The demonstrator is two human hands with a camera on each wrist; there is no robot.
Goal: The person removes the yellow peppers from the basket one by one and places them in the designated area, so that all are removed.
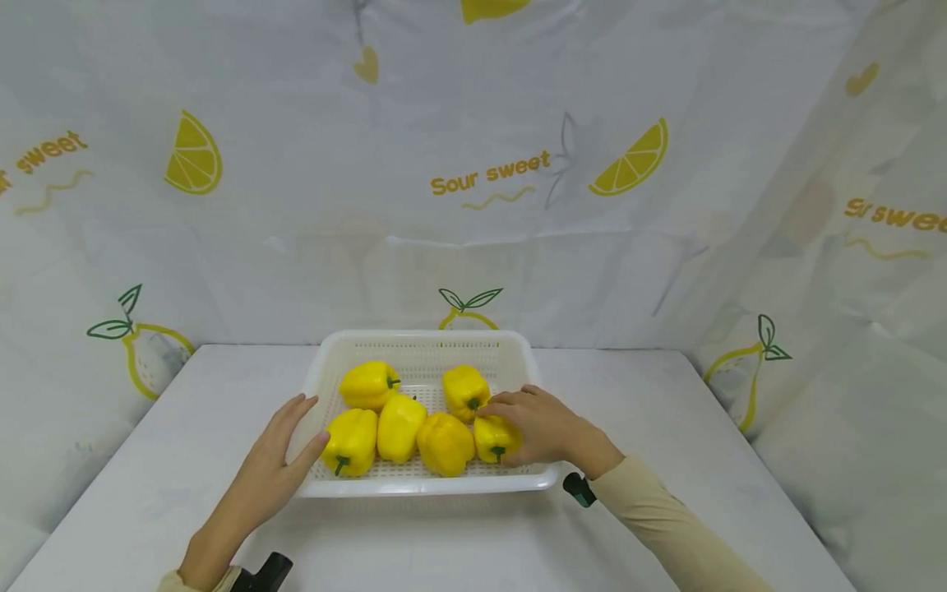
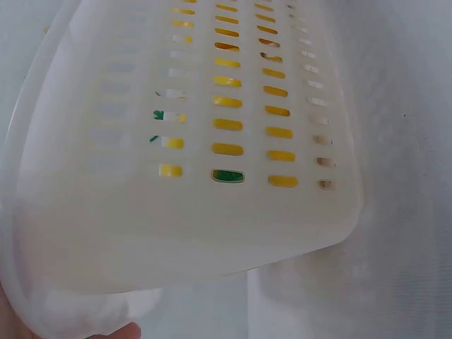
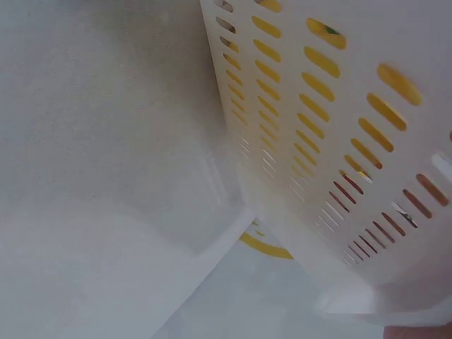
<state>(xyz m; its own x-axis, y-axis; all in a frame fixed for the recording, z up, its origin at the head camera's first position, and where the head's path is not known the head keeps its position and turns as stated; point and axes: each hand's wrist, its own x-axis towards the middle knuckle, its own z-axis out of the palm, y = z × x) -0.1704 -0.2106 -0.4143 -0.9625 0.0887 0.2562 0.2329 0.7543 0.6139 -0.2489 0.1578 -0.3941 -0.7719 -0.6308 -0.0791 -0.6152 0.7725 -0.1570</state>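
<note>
A white plastic basket (image 1: 425,487) with slotted walls holds several yellow bell peppers, among them one at the back left (image 1: 367,385) and one at the front middle (image 1: 445,444). My right hand (image 1: 543,423) reaches over the right rim, its fingers curled round the rightmost yellow bell pepper (image 1: 494,438). At the left rim is my left hand (image 1: 270,469), fingers extended and thumb spread toward the front-left pepper (image 1: 351,441); whether it touches the rim is unclear. Through the slots of the basket wall (image 2: 176,226), the left wrist view shows yellow and green. Skin shows only at the edges of both wrist views.
The basket stands on a white-covered table (image 1: 629,395) against the back wall. A white cloth backdrop (image 1: 311,205) with lemon prints surrounds the table. Black wrist devices show at the left wrist (image 1: 262,574) and right wrist (image 1: 579,488).
</note>
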